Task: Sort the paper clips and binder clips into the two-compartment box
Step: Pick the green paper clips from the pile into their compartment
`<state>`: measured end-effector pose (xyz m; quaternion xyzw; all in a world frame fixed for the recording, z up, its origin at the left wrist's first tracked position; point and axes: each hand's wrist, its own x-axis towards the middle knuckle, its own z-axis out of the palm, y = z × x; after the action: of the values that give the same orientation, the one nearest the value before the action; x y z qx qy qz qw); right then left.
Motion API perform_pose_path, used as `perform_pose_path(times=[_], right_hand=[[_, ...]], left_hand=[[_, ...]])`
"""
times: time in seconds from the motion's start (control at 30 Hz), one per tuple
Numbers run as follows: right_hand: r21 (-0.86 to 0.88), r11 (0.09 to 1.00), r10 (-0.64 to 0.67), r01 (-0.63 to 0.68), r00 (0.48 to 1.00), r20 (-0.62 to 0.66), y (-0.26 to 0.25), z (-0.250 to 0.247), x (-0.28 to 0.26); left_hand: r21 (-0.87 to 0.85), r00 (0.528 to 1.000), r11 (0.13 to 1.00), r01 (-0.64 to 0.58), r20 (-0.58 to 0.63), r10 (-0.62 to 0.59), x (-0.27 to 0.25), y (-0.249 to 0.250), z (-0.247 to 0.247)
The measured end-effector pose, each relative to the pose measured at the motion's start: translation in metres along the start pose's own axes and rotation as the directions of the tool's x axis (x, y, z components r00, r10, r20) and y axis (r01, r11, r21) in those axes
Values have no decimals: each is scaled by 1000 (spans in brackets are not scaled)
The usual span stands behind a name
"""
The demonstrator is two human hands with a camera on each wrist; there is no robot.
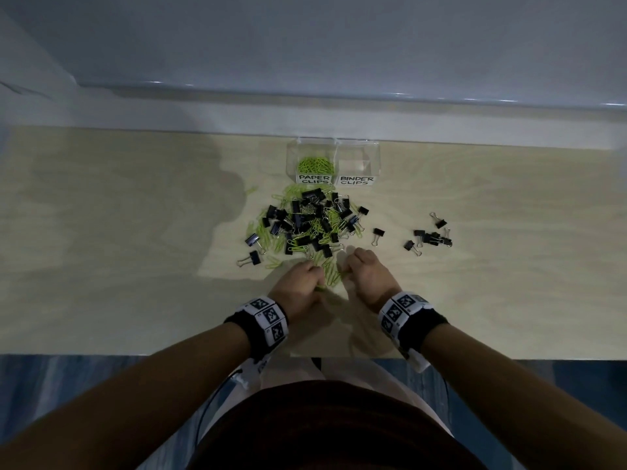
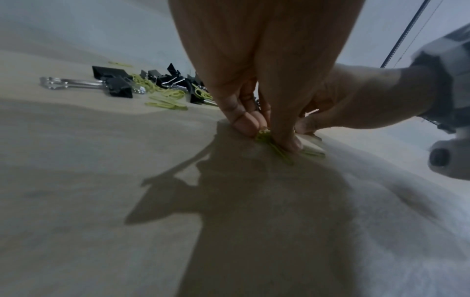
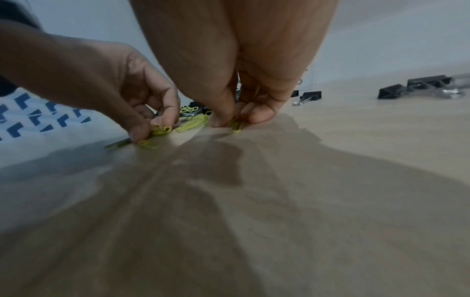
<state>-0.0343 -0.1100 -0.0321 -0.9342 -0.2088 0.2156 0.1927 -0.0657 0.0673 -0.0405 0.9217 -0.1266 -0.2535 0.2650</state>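
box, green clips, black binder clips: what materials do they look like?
Two-compartment box: clear hard plastic, probably acrylic; the table shows through its walls.
Green paper clips: bent wire with a matte lime coating, likely vinyl over metal; the core is not visible.
Black binder clips: matte black bodies, probably painted sheet steel, with shiny bare-metal wire handles.

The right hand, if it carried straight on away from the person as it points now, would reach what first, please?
Probably the mixed pile, whose near edge of black binder clips lies just beyond the right hand; depth is hard to judge.
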Motion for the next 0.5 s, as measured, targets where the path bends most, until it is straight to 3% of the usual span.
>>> perform_pose_path(times=[0.17, 0.3, 0.4, 0.5], right_hand=[[-172, 985, 19, -9, 998, 54, -3, -1, 3], [-220, 974, 56, -49, 998, 26, 0, -1, 9], [-236, 971, 47, -26, 995, 83, 1, -4, 15], [-108, 991, 91, -75, 984, 154, 3, -16, 25]], left_hand=[[222, 999, 974, -48, 13, 46, 6, 3, -7], [372, 994, 923, -102, 79, 78, 13, -3, -17], [405, 990, 906, -122, 117, 81, 20, -7, -26], [339, 990, 933, -120, 116, 85, 23, -7, -41]])
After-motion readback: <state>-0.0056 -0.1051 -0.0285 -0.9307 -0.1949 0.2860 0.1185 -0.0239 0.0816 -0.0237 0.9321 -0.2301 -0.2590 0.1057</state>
